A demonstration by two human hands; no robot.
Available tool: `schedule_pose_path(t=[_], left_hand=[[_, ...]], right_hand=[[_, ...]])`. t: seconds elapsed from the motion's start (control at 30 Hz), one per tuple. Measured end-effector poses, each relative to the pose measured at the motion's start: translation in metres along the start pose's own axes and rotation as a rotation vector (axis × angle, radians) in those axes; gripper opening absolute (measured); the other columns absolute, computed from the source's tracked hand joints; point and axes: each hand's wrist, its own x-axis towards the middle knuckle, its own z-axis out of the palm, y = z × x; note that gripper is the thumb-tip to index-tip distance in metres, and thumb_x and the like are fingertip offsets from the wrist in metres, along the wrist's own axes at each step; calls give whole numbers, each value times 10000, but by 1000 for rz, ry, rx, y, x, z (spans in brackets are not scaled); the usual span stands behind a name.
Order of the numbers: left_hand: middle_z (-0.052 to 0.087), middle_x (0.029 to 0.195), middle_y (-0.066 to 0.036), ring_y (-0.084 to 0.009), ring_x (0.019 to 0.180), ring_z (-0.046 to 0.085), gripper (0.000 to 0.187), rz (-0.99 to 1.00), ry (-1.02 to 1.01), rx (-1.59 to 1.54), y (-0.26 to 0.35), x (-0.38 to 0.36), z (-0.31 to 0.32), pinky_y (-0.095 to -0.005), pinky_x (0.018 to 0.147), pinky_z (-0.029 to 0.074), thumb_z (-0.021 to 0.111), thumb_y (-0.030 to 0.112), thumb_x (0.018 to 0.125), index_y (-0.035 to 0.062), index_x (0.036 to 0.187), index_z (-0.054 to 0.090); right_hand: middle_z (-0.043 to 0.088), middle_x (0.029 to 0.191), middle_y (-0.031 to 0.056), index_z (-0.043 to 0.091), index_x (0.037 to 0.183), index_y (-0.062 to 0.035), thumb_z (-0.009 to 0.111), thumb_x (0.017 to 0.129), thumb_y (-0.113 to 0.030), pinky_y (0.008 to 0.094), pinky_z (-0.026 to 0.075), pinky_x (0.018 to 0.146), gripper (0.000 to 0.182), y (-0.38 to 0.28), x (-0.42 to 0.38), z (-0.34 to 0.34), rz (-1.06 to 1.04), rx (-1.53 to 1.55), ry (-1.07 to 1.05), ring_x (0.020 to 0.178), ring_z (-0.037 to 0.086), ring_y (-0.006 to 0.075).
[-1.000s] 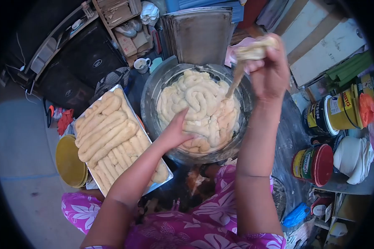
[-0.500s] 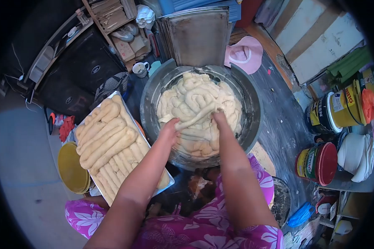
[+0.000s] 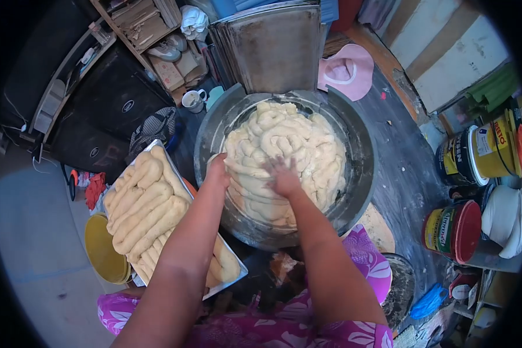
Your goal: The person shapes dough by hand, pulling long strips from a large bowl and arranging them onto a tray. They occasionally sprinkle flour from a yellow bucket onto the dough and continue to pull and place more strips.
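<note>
A wide dark basin (image 3: 362,177) holds a large mound of pale dough (image 3: 307,142), folded and coiled in thick ropes. At its left side my left hand (image 3: 217,172) is closed on the end of a dough rope (image 3: 243,169), which runs right across the front of the mound. My right hand (image 3: 284,178) lies on the dough near the rope's other end, fingers spread and somewhat blurred. Left of the basin, partly behind my left forearm, a metal tray (image 3: 242,268) carries several thick dough ropes (image 3: 151,214) laid side by side.
Stacked metal sheets (image 3: 267,49) stand behind the basin, with a pink hat (image 3: 348,69) to their right. A mug (image 3: 194,100) sits at the back left. Paint buckets (image 3: 452,232) line the right side, and a yellow bucket (image 3: 101,249) stands left of the tray.
My left hand has moved left toward the basin rim with the rope end. My right hand has shifted left and down, its fingers now spread on the dough. The view has tilted slightly.
</note>
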Motion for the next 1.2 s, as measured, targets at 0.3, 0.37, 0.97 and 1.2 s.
schedule_pose_path(t=[0.3,0.37,0.97,1.2], left_hand=[[560,1137,-252,-327,1075,540,549,515,-150,1325,-15,102,-27,-348,921,412,611,306,763,-65,1161,537],[562,1123,-269,-330,1072,544,564,535,-231,1571,-11,99,-28,-340,921,414,620,313,747,-68,1157,544],[555,1129,-255,-348,1015,568,501,688,-336,1578,-2,46,-16,-373,875,455,580,370,773,-16,1091,596],[575,1115,-245,-346,1036,561,533,569,-381,1492,-7,22,-16,-349,907,426,618,367,775,-37,1121,576]], right_hand=[[504,919,25,613,1126,-314,569,787,-192,433,321,864,363,56,-2,2,67,-69,190,949,479,202],[508,816,7,644,1077,-309,568,748,-147,393,333,810,375,70,-15,-5,152,-77,322,866,495,200],[304,1423,174,393,1342,-95,549,803,-380,558,80,1084,630,-72,5,58,-100,105,11,1334,241,325],[216,1460,179,325,1384,-138,481,860,-422,580,70,1074,616,3,-4,30,359,-15,263,1366,182,305]])
